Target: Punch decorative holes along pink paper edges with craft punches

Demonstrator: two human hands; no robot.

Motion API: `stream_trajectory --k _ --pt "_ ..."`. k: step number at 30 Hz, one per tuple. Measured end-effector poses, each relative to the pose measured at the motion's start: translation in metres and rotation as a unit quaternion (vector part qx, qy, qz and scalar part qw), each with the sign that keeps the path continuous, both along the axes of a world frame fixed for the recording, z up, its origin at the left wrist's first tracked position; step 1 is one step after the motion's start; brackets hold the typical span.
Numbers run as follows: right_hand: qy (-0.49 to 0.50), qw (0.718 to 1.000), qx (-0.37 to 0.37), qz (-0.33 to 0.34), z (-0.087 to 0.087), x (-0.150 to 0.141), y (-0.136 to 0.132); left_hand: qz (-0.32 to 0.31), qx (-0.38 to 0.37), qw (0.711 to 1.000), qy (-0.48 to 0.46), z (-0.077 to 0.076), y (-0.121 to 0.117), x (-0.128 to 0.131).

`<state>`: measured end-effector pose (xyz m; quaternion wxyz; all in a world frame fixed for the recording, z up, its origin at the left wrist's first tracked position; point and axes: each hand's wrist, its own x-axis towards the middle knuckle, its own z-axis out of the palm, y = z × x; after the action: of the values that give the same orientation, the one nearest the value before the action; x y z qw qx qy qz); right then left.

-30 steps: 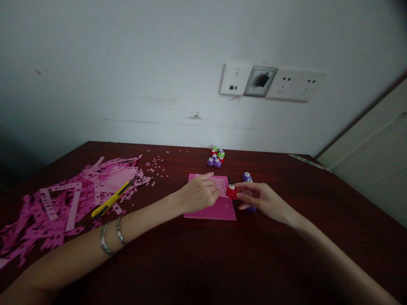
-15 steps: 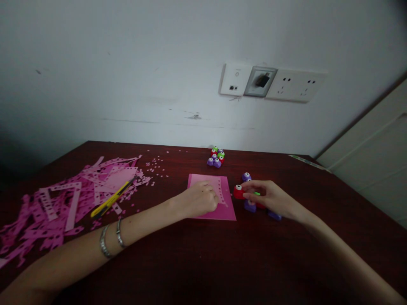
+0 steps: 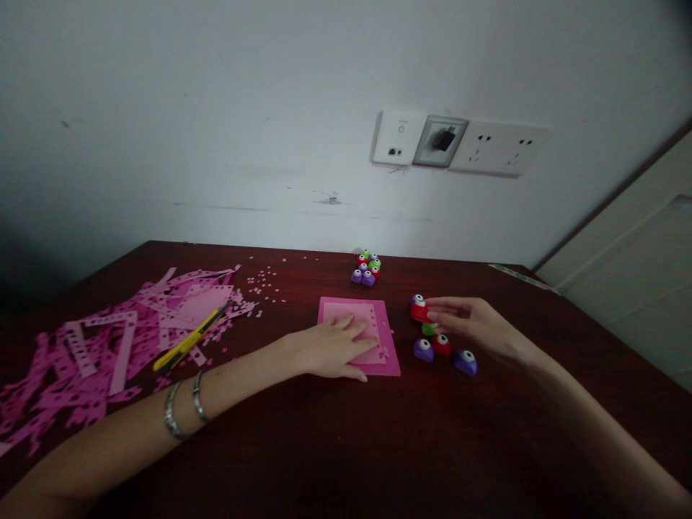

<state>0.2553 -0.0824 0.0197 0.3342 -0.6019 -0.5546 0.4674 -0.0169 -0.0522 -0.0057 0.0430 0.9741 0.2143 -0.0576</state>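
Note:
My left hand (image 3: 329, 349) lies with its fingers spread over a light pink sheet of paper (image 3: 350, 310), which rests on a darker pink sheet (image 3: 385, 324). A row of small holes runs down the paper's right side, and tiny pink bits lie near its lower right corner. Between the fingertips of my right hand (image 3: 470, 321) is a red craft punch (image 3: 419, 312) with a white top. Around it sit a green punch (image 3: 429, 329), another red punch (image 3: 442, 346) and purple punches (image 3: 423, 351), one of them partly hidden behind the held one.
Pink punched paper strips (image 3: 102, 346) are heaped at the left, with a yellow utility knife (image 3: 189, 339) on them. Loose pink confetti (image 3: 262, 281) is scattered beside the heap. Several more punches (image 3: 366, 268) cluster near the wall, below the sockets (image 3: 497, 148).
My right hand has moved the red punch away from the paper's edge, up and to the right among the other punches. My left hand has uncurled and flattened onto the paper.

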Motion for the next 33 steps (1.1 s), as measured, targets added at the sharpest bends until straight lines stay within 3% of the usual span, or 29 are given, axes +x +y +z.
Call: stream_trajectory --k 5,11,18,33 --pt "-0.003 0.999 0.030 -0.028 -0.004 0.017 0.006 -0.004 0.015 1.000 -0.024 0.000 -0.002 -0.001" --pt "-0.158 0.982 0.080 -0.068 -0.005 0.049 0.013 -0.006 0.009 1.000 -0.022 0.000 0.000 -0.002" --pt "-0.305 0.947 0.093 -0.030 -0.016 0.079 0.017 -0.008 0.029 0.999 -0.014 0.002 0.001 -0.001" --pt "-0.282 0.955 0.087 0.037 -0.038 0.080 0.020 -0.032 0.045 0.998 -0.005 0.008 0.003 -0.002"
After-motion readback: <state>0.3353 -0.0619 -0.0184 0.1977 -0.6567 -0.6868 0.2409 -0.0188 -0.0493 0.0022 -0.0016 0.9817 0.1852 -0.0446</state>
